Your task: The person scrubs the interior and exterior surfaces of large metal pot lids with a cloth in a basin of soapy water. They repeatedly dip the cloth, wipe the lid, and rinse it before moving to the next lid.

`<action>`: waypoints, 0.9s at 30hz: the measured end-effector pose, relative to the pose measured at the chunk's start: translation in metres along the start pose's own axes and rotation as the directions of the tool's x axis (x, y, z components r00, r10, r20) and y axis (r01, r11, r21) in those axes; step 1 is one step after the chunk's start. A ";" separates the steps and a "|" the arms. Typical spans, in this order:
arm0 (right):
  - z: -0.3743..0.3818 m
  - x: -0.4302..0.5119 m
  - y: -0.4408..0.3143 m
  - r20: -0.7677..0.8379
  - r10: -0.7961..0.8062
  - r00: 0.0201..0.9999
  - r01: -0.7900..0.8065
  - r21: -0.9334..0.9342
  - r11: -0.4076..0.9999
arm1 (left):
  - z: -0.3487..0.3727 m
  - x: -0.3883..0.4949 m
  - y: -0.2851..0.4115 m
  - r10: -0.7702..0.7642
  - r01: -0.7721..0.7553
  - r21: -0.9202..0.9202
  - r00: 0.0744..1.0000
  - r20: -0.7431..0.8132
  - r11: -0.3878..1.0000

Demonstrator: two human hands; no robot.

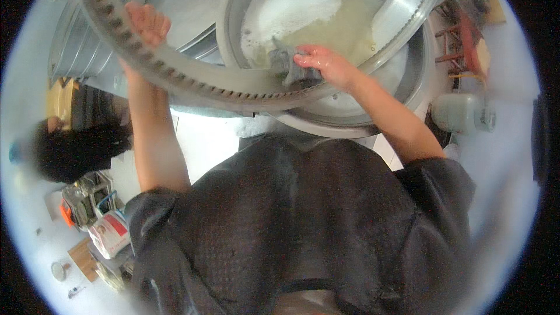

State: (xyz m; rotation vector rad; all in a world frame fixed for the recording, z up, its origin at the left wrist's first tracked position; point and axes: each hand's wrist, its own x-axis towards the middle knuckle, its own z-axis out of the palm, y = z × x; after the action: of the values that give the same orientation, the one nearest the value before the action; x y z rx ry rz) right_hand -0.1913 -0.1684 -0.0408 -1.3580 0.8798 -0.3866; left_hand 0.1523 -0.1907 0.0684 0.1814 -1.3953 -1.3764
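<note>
A large metal ring (197,81) with a row of notches along its edge is tilted up in front of me. My left hand (148,22) is curled at the ring's inner side on the left, with the forearm passing behind the band; the exact grip is partly hidden. In my right hand (321,63), which looks wet, is a bunched grey cloth (286,63). The cloth lies against the inner wall of the ring's near side. Beyond it, a round metal basin (227,22) holds cloudy, yellowish water (332,22) with white foam.
Another wide metal pan (350,131) sits under the ring. Ribbed metalware (83,48) stands at the left. On the right are a pale plastic container (457,113) and a red rack (470,48). A white printed bag (109,234) is at lower left, near a dark-clothed person (81,148).
</note>
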 end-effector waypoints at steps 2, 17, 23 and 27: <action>0.027 -0.011 -0.011 0.018 -0.030 0.999 0.026 0.176 0.984 | -0.002 0.001 -0.001 -0.022 0.022 -0.008 1.000 -0.014 1.000; -0.086 -0.049 0.032 0.244 -0.090 0.966 0.255 -0.955 0.151 | -0.040 0.044 0.002 -0.120 0.124 -0.003 0.962 0.246 0.992; -0.178 -0.067 0.027 0.210 -0.024 0.977 0.209 -0.977 -0.050 | -0.059 0.062 0.029 -0.322 0.340 -0.079 0.929 0.183 0.937; -0.145 -0.068 0.034 0.314 0.000 0.950 0.313 -0.949 0.046 | -0.023 0.023 -0.001 -0.250 0.251 -0.019 0.967 0.050 0.968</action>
State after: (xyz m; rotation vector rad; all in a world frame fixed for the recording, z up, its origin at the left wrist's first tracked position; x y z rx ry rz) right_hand -0.3493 -0.2113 -0.0463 -2.8236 0.7489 0.4135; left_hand 0.1603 -0.2212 0.0738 0.3197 -1.4292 -1.6148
